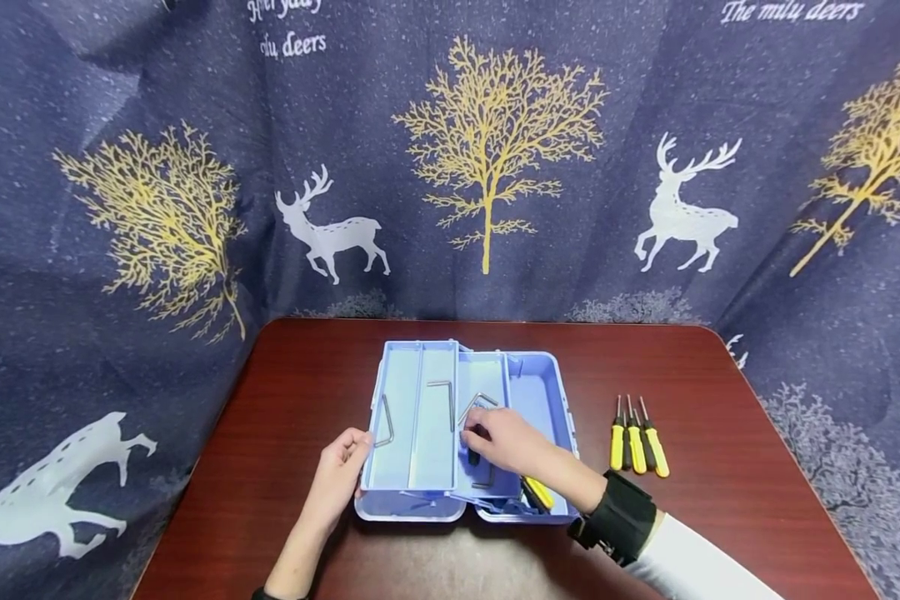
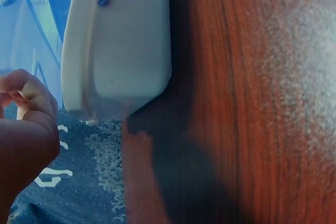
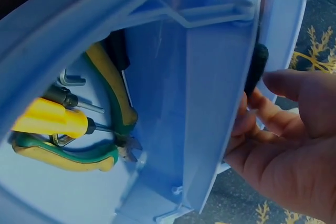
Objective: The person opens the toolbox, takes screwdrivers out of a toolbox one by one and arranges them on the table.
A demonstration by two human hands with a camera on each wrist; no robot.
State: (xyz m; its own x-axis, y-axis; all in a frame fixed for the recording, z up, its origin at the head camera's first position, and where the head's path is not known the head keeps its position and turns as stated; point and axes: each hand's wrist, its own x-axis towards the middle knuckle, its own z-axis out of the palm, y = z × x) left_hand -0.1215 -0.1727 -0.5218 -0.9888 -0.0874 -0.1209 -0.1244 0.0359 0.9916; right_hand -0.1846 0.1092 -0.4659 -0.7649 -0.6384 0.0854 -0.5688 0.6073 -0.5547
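Note:
A light blue cantilever toolbox stands unfolded on the table, its trays spread to the left. My left hand grips the left rim of the upper tray. Over the middle tray, my right hand pinches a tool by its dark handle; the fingers hide the rest of it, and I cannot tell its kind. L-shaped hex keys lie in the trays, one close to my left hand and another by the upper tray's right wall. One more hex key is beside my right fingers.
In the toolbox's deep bottom lie green-and-yellow pliers, a yellow-handled screwdriver and a small hex key. Several yellow-and-black screwdrivers are lined up on the brown table to the right. A patterned curtain hangs behind the table.

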